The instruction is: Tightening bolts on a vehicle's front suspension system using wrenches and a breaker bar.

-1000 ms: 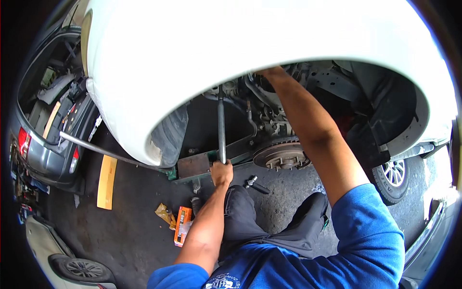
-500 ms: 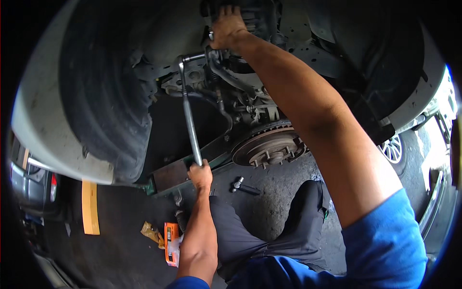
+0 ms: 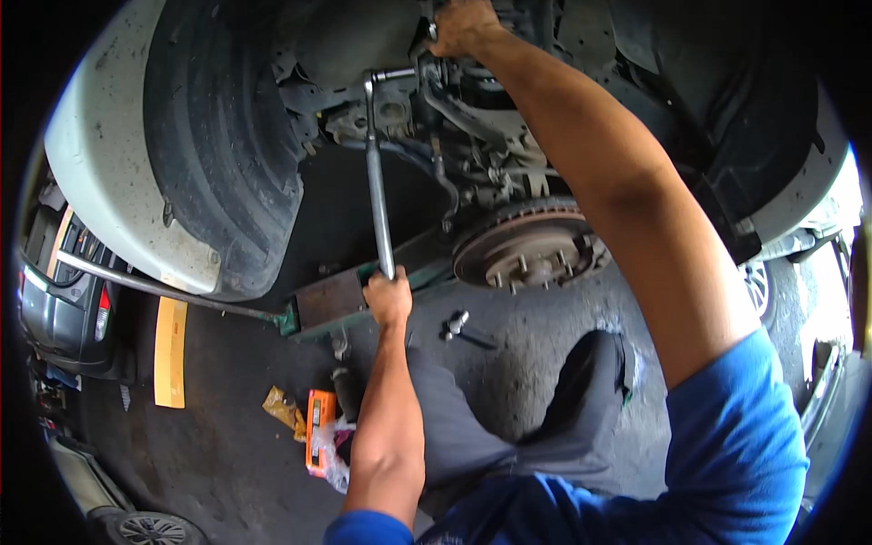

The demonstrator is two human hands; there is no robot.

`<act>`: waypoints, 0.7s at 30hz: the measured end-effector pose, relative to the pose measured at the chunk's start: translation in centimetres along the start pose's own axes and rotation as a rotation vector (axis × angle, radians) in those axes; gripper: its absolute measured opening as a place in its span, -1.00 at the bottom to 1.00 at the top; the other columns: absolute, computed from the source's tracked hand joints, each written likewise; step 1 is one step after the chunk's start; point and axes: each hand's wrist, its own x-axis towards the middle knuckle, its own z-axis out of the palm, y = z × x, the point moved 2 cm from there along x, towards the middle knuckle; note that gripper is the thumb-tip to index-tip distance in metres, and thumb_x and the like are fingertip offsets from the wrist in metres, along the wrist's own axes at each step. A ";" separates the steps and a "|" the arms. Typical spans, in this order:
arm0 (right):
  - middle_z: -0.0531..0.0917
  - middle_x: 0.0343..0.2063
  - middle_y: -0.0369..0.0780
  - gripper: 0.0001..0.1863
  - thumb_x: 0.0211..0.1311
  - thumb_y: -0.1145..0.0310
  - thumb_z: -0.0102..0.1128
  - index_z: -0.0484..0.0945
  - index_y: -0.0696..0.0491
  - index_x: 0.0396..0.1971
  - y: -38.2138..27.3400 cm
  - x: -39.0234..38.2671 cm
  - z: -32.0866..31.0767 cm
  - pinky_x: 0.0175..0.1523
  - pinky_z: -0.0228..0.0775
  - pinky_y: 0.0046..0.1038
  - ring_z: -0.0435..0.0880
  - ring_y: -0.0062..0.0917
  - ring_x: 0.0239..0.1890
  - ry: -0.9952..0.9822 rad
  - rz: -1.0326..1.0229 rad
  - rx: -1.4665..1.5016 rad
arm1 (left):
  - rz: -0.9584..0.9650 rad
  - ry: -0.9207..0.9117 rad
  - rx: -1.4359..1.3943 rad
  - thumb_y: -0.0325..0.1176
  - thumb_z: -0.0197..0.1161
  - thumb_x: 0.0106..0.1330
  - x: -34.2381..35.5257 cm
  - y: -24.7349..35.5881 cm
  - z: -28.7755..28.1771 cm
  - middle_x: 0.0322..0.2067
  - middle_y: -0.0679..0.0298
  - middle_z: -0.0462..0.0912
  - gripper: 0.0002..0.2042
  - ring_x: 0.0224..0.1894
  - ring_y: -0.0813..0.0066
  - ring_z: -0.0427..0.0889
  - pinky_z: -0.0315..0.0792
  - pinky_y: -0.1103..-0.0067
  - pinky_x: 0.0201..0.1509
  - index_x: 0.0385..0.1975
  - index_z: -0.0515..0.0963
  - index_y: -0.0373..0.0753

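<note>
My left hand is closed around the lower end of a long steel ratchet wrench. The wrench stands nearly upright in view. Its head, with an extension, reaches right to the suspension parts inside the wheel well. Up at the top edge, my right hand grips the dark suspension strut, close to the far end of the extension. Some of its fingers are cut off by the picture's edge. Below the right forearm sits a rusty brake disc with bare wheel studs.
A green floor jack lies under the car, its long handle pointing left. On the floor are a hammer, an orange box, yellow wrapping and a yellow strip. A dark car stands at left.
The whole view has shifted, so the car and both arms sit higher and farther right in the picture. Both hands keep their holds; the wrench stands slightly more upright.
</note>
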 end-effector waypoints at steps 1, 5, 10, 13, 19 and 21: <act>-0.05 0.49 0.06 -0.20 0.34 -0.20 -0.10 0.12 -0.07 0.47 0.6 0.3 0.4 0.53 -0.29 0.00 -0.09 -0.01 0.52 -0.049 0.011 -0.046 | -0.026 -0.058 0.016 -0.13 0.25 0.18 0.1 0.8 0.4 -0.47 -0.25 0.64 -0.60 -0.32 -0.24 0.67 0.54 0.10 -0.13 -0.51 0.62 -0.47; -0.02 0.48 0.08 -0.20 0.36 -0.22 -0.13 0.11 -0.07 0.47 -0.2 -0.1 2.1 0.51 -0.31 0.07 -0.11 0.02 0.52 -0.008 -0.015 0.009 | -0.067 -0.029 0.028 -0.12 0.26 0.13 -0.3 -0.7 1.3 -0.45 -0.29 0.63 -0.59 -0.28 -0.27 0.67 0.51 0.08 -0.11 -0.47 0.64 -0.49; 0.02 0.46 0.09 -0.21 0.35 -0.19 -0.11 0.19 -0.01 0.44 1.2 0.5 1.2 0.51 -0.27 0.05 -0.06 0.03 0.50 0.015 0.011 -0.027 | -0.035 -0.034 -0.046 -0.12 0.25 0.14 0.3 -0.5 2.7 -0.46 -0.27 0.64 -0.58 -0.32 -0.25 0.67 0.50 0.08 -0.12 -0.49 0.63 -0.50; 0.03 0.47 0.08 -0.21 0.34 -0.19 -0.09 0.22 0.01 0.42 0.6 0.5 0.7 0.51 -0.26 0.03 -0.05 0.01 0.51 0.023 0.013 -0.061 | 0.033 0.002 -0.065 -0.16 0.22 0.16 1.0 -1.2 2.8 -0.52 -0.24 0.62 -0.61 -0.40 -0.28 0.64 0.51 0.07 -0.22 -0.56 0.59 -0.49; 0.31 0.33 0.02 -0.27 0.12 -0.33 0.10 0.62 -0.09 0.11 0.1 -0.1 1.6 0.42 -0.07 0.04 0.16 -0.08 0.40 0.227 0.081 -0.137 | 0.064 0.055 -0.034 -0.13 0.22 0.15 0.7 -2.2 4.7 -0.51 -0.24 0.62 -0.60 -0.40 -0.29 0.64 0.51 0.07 -0.21 -0.55 0.60 -0.47; 0.27 0.36 0.04 -0.25 0.13 -0.34 0.09 0.60 -0.07 0.14 0.0 -0.4 2.0 0.44 -0.11 0.06 0.14 -0.06 0.42 0.146 0.086 -0.095 | 0.043 0.030 -0.019 -0.13 0.22 0.16 0.4 -2.4 4.5 -0.50 -0.26 0.62 -0.60 -0.38 -0.30 0.64 0.52 0.07 -0.18 -0.55 0.60 -0.47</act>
